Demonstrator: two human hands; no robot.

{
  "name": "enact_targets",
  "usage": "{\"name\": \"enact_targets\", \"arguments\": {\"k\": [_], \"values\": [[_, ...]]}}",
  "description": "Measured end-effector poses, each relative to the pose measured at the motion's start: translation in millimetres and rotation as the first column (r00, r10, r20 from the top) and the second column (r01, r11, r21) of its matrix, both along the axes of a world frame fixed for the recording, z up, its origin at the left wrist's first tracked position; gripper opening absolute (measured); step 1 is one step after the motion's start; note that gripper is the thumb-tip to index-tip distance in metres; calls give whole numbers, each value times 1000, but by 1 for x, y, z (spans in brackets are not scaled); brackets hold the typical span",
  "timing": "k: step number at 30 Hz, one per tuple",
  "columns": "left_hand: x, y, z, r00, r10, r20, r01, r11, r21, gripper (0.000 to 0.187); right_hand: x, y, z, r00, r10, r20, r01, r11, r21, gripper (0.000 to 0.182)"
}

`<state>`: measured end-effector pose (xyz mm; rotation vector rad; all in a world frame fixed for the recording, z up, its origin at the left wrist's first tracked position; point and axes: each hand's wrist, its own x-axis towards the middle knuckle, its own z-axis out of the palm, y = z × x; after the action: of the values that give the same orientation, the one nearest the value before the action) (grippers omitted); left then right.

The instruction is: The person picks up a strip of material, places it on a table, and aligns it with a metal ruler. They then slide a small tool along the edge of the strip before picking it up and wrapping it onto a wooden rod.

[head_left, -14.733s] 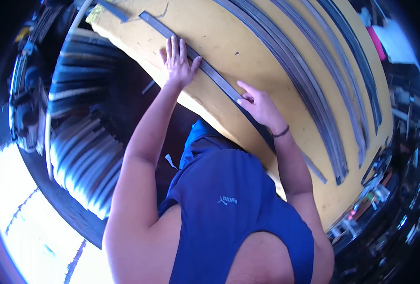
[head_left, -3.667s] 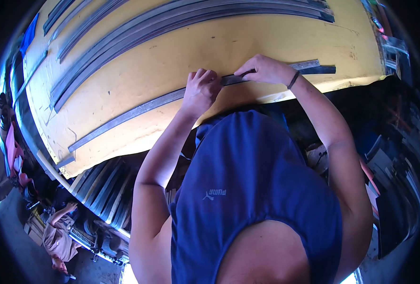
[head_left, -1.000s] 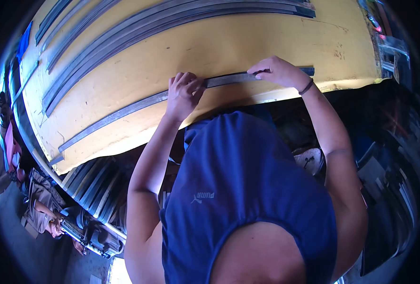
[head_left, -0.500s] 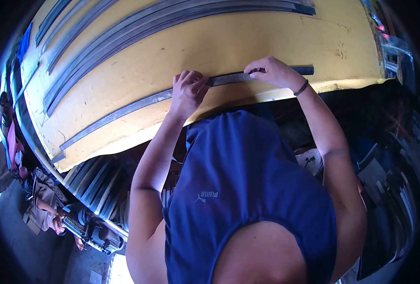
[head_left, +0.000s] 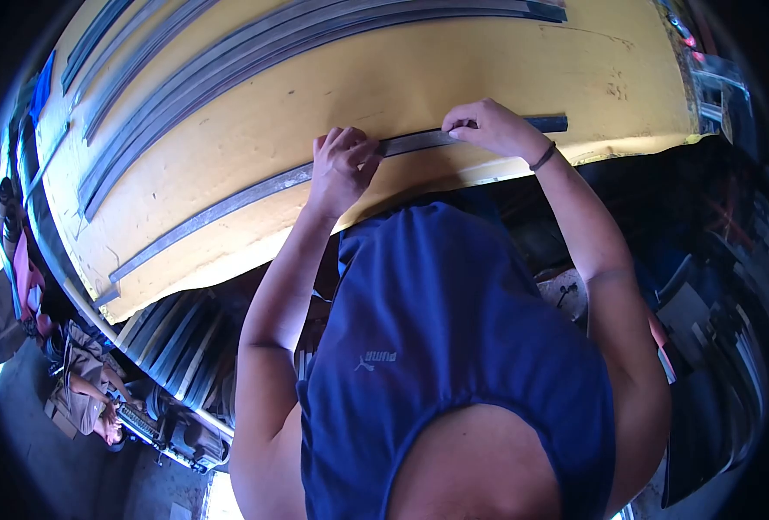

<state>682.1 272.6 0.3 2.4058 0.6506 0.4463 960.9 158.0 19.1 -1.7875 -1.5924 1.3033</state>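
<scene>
A long dark strip (head_left: pixel 228 201) lies along the near edge of the yellow tabletop (head_left: pixel 332 100). Around its middle, my left hand (head_left: pixel 345 165) has its fingers bent and pressed on the strip. Farther right, my right hand (head_left: pixel 484 128) pinches the same strip between thumb and fingers, and a dark band circles that wrist. A darker end of the strip (head_left: pixel 549 124) sticks out beyond my right hand. Between the two hands a short stretch of the strip shows.
More long strips (head_left: pixel 254 69) lie across the far side of the tabletop. Below it at the left stand curved strips in a row (head_left: pixel 172 342). Another person (head_left: pixel 90 381) is at the lower left by some equipment. Dark sheets (head_left: pixel 714 390) are at the lower right.
The tabletop and strips appear shifted slightly left in view. Both hands keep their grip on the strip. The other person at the lower left has changed posture.
</scene>
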Motion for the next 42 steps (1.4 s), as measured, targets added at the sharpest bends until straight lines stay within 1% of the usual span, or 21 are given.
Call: {"name": "enact_targets", "arguments": {"k": [5, 8, 13, 20, 26, 29, 32, 37, 40, 42], "values": [[8, -4, -3, 999, -36, 6, 36, 999, 19, 15, 0, 1, 0, 1000, 5, 2, -5, 1000, -9, 17], [13, -6, 1, 999, -32, -22, 32, 999, 13, 15, 2, 1, -3, 1000, 5, -15, -5, 1000, -17, 17], [14, -7, -3, 1000, -27, 10, 27, 1000, 12, 14, 1, 2, -3, 1000, 9, -10, -9, 1000, -5, 16], [18, -9, 0, 999, -34, -22, 34, 999, 13, 17, -2, 0, -5, 1000, -12, 19, 10, 998, 55, 15], [40, -18, -5, 995, -94, 34, 93, 995, 31, 18, -5, -1, -9, 999, -31, 44, 27, 996, 83, 14], [49, -23, -8, 996, -87, 23, 85, 995, 59, 17, -6, -2, -11, 997, -42, 65, 34, 993, 113, 14], [53, -26, -5, 998, -68, 12, 67, 997, 29, 18, -6, -3, -12, 997, -43, 69, 34, 990, 137, 13], [62, -29, -5, 996, -87, -3, 87, 995, 53, 17, -6, -2, -11, 995, -23, 100, 9, 989, 145, 12], [65, -32, -5, 996, -84, 32, 81, 994, 72, 15, -3, -4, -17, 997, -29, 74, 16, 986, 167, 14], [66, -32, -3, 996, -84, 41, 80, 993, 84, 13, 4, -5, -8, 1000, -23, 19, 21, 995, 96, 18]]}}
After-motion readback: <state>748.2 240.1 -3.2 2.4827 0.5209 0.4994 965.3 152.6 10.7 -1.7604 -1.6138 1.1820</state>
